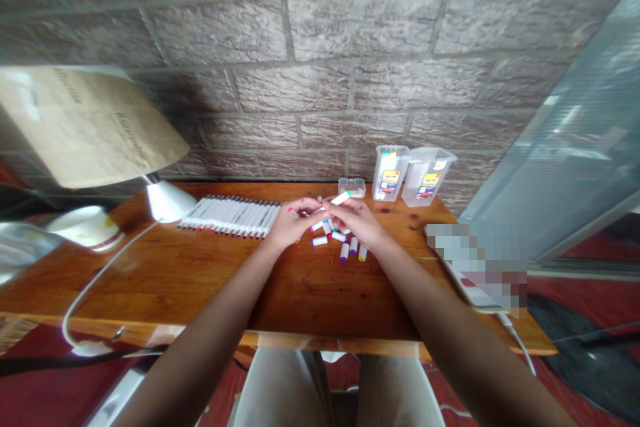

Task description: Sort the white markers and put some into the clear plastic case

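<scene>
My left hand [296, 219] and my right hand [358, 221] meet above the wooden table, fingers closed. Between them they hold a white marker [342, 198] with a green end pointing up and to the right; its lower part is hidden by the fingers. Beneath and in front of the hands lie several loose white marker caps with coloured ends, among them a purple one [345, 252] and a yellow one [363, 253]. A row of white markers [230, 216] lies side by side to the left of my left hand, its right end partly covered by that hand.
Two clear plastic containers, one with some pens inside [390, 173] and another beside it [428, 177], stand at the back right. A small clear lid [352, 187] lies near the wall. On the left are a lamp [167, 200], its cord and a paper cup [87, 227]. A blurred-out device [475, 270] lies right.
</scene>
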Motion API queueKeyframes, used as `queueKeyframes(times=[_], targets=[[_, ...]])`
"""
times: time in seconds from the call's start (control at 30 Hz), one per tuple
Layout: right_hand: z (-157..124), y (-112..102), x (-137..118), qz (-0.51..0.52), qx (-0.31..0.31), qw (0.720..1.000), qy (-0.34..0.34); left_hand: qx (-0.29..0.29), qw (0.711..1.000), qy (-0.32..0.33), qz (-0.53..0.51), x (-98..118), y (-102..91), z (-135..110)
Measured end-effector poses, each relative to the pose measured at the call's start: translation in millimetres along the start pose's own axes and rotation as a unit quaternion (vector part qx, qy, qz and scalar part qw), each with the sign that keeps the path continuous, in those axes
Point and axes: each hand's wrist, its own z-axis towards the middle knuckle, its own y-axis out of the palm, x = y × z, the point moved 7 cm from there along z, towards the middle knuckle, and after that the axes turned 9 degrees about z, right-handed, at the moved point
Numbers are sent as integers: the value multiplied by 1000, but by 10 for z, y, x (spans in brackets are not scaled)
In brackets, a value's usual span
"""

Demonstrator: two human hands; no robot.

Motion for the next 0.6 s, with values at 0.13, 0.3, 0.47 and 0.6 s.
queueKeyframes(times=[0.13, 0.3, 0.47, 0.6], targets=[[-12, 17, 0, 13, -1, 1000, -2, -4, 1000, 4, -5, 1, 22, 0], [29, -49, -32, 46, 10, 998, -30, -30, 999, -9, -22, 25, 62, -4], [44, -89, -77, 125, 35, 991, -33, -41, 999, -26, -3, 20, 52, -9], [16, -31, -85, 129, 19, 991, -15, -49, 999, -6, -4, 15, 64, -7]])
